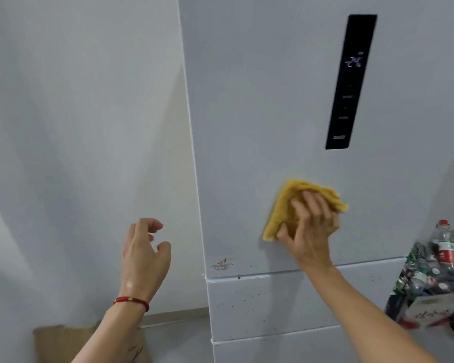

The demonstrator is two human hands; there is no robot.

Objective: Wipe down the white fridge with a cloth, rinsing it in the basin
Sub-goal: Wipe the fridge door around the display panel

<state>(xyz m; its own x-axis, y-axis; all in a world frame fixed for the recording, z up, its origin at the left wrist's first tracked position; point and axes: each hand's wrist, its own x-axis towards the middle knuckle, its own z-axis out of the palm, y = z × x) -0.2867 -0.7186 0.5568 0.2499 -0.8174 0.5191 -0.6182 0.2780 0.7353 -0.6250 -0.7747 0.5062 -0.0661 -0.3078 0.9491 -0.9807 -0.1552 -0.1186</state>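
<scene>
The white fridge (260,100) fills the middle and right of the view, with a black control panel (350,82) high on its upper door. My right hand (311,226) presses a folded yellow cloth (286,205) flat against the lower part of that door, fingers spread over it. My left hand (144,247) hovers in the air left of the fridge, fingers loosely curled and holding nothing, a red bracelet on the wrist. Small brown specks dot the drawer front (260,302) below the cloth. No basin is in view.
A pale wall (76,127) stands left of the fridge. A bag of plastic bottles (435,268) sits at the right edge, close to my right forearm. A brown paper bag (63,341) lies on the floor at bottom left.
</scene>
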